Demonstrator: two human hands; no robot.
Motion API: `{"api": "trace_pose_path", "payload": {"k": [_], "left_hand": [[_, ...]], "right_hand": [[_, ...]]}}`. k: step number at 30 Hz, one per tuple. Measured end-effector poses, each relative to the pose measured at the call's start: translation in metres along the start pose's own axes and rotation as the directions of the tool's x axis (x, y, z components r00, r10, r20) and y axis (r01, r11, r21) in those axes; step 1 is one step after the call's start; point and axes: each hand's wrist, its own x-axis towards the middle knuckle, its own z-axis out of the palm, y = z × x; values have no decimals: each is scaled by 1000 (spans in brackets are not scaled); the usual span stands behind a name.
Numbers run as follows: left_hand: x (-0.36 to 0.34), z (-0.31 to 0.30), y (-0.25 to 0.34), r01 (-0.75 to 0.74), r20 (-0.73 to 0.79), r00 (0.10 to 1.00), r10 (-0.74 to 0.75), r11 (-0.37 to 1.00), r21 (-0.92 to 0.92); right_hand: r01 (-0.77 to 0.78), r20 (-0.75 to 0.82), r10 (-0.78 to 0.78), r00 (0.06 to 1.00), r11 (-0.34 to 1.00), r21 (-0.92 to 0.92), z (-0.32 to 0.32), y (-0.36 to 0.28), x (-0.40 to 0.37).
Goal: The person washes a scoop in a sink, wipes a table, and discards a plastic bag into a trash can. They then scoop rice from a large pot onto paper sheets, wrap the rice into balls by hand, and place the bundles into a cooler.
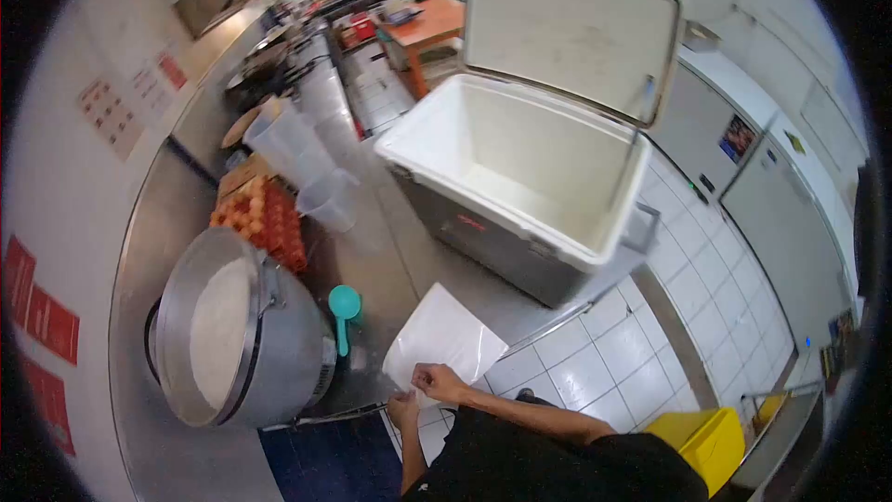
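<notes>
My left hand [403,409] and my right hand [440,383] are close together at the near edge of the steel counter [372,325]. Both have closed fingers at the near edge of a white, glossy plastic sheet or bag [444,339], which lies partly on the counter. To the left of it is a turquoise scoop [344,305] with its handle toward me. A large metal pot [293,335] holding something white [221,330] stands further left. Beyond the sheet stands a large grey cooler box [483,237], its lid [569,33] raised and its white inside bare.
Clear plastic containers [288,144] and a clear jug [327,201] stand behind egg trays [269,223]. An orange table [429,20] is further back. White cabinets [790,214] line the right side, and a yellow bin [711,446] stands near my right arm.
</notes>
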Motion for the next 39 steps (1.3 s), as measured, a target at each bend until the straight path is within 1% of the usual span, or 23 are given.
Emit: {"api": "trace_pose_path", "payload": {"k": [3,5,6,7,8,9,10,11,12,13,14,17,19,27,29,31,33,34,35,36,37,38,39], "left_hand": [[0,0,-1,153,54,987,-151,988,-19],[-5,-16,25,589,271,808,-523,727,-352],[-14,-22,41,505,234,862,-449,791,-344],[3,-1,-4,214,90,976,-196,938,-272],[33,16,-42,-127,-1,992,129,976,-178],[25,0,-11,-100,46,994,95,986,136],[12,-17,21,-91,43,996,80,894,438],[26,-12,14,-36,22,999,30,880,474],[27,-2,6,40,-184,982,51,887,459],[34,2,1,-13,-184,980,72,953,303],[40,1,1,18,-113,993,16,957,290],[27,-26,32,109,7,993,-114,963,246],[18,-26,54,191,50,978,-202,967,171],[60,-25,16,-243,-112,953,281,932,269],[55,-35,20,-298,-133,930,342,915,273],[49,-42,16,-193,-37,977,208,951,243],[31,-52,18,-267,65,961,267,964,-21],[29,-56,26,-249,118,960,254,967,-53],[26,-50,22,-222,63,970,236,958,-181],[-1,-68,59,-338,-37,941,338,941,-6],[13,-46,28,-365,-90,930,356,924,-115],[6,-53,45,-279,-86,956,279,960,12],[9,-48,43,-231,-35,973,229,956,-178]], "right_hand": [[24,11,-24,1000,1000,12,-8,-8,-7],[10,-85,-9,996,1000,12,-12,-6,-8],[54,-34,-53,998,998,25,-13,1,-7],[93,-12,-93,996,995,43,-16,7,-8],[87,-46,-88,995,996,-31,-18,10,-6],[59,-75,-67,995,993,-99,-24,12,-8],[-39,56,50,997,982,-183,-38,16,-6],[-91,-64,83,994,986,-138,-48,23,-11],[-128,-286,29,958,934,-333,-53,32,-16],[-208,-453,-56,890,835,-510,-52,43,-16],[-318,-592,-81,802,781,-537,-42,89,3],[-582,-767,22,641,666,-467,-80,76,-33],[-486,-679,71,731,752,-445,-86,92,-32],[-656,-738,316,596,721,-222,-49,101,8],[-717,-506,584,635,689,-105,-55,84,-8],[-611,-491,502,712,787,-83,-42,93,-28],[-271,-615,79,785,936,-226,-19,152,-54],[-376,-458,353,816,926,43,-28,144,-74],[-323,-303,480,823,835,445,-32,170,-92],[-316,-280,491,825,812,491,-51,149,-109],[-375,-271,518,811,816,440,-57,138,-110],[-199,-326,454,829,785,587,-51,137,-109],[-365,-311,620,721,720,589,-54,112,-92]]}}
